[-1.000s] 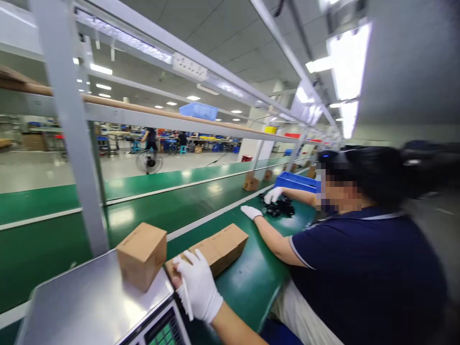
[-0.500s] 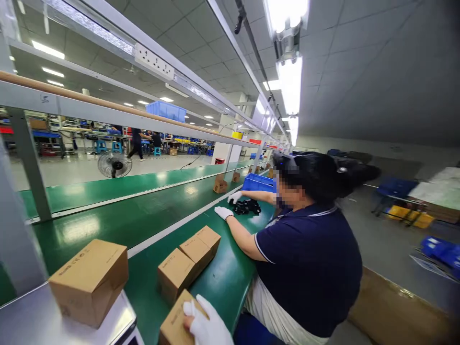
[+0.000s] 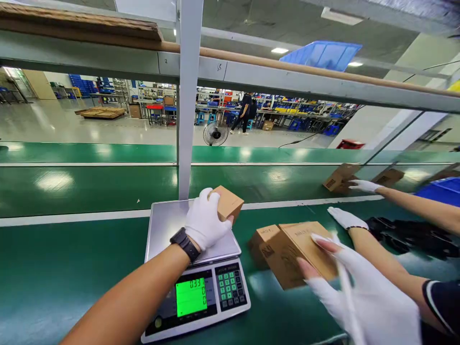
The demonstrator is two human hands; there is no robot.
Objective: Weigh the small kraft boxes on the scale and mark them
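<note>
My left hand (image 3: 206, 220), in a white glove with a black watch at the wrist, is closed on a small cardboard box (image 3: 230, 203) over the pan of a digital scale (image 3: 158, 230). The scale's green display (image 3: 191, 297) is lit and appears to read 0.331. At the right, my gloved right hand (image 3: 370, 292) grips another cardboard box (image 3: 305, 249), with bare thumb and fingertip pressed on it. This box is held tilted over the green bench. Behind it, partly covered, stands a further cardboard box (image 3: 264, 242).
A co-worker's gloved hand (image 3: 347, 218) rests on the bench by black items (image 3: 417, 235); the other gloved hand (image 3: 364, 186) touches an open box (image 3: 339, 178) on the green belt. A grey upright post (image 3: 189, 96) rises behind the scale. A blue bin (image 3: 442, 194) stands right.
The view has swung left, bringing the scale to the middle. My left hand has appeared, gripping the box at the scale. My right hand has raised its box off the bench.
</note>
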